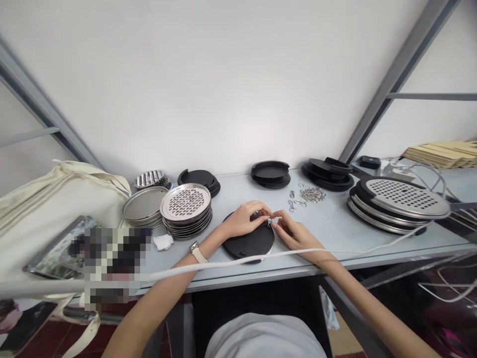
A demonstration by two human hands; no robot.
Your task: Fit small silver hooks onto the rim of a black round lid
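Observation:
A round black disc with a thin metal rim showing at its lower right lies flat on the table in front of me. My left hand rests over its upper part, with thumb and fingers pinched at the disc's right edge. There, a small metal snap clip shows between my fingertips. My right hand comes in from the right, its thumb and index finger closed at the same clip. How the clip sits on the disc is hidden by my fingers. A pile of similar loose clips lies farther right.
Stacks of round metal graters and plain metal discs stand left. Black round parts are stacked along the wall. Finished-looking grater discs are piled right. A white cable crosses in front of my forearms.

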